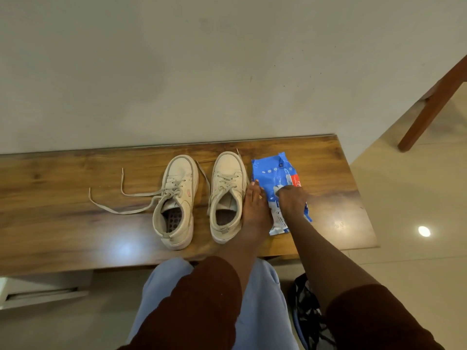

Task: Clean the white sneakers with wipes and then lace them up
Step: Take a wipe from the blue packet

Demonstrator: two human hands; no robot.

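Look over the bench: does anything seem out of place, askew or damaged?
Only the laces. The left sneaker's laces sprawl loose across the wooden bench to its left, and the right sneaker is untied too. The wipes pack is crumpled, but nothing is spilled.

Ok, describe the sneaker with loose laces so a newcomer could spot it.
Find the wooden bench against the wall, then the blue wipes pack on it. The left sneaker stands farther from that pack, beyond the right sneaker. Only its laces trail far out across the wood.
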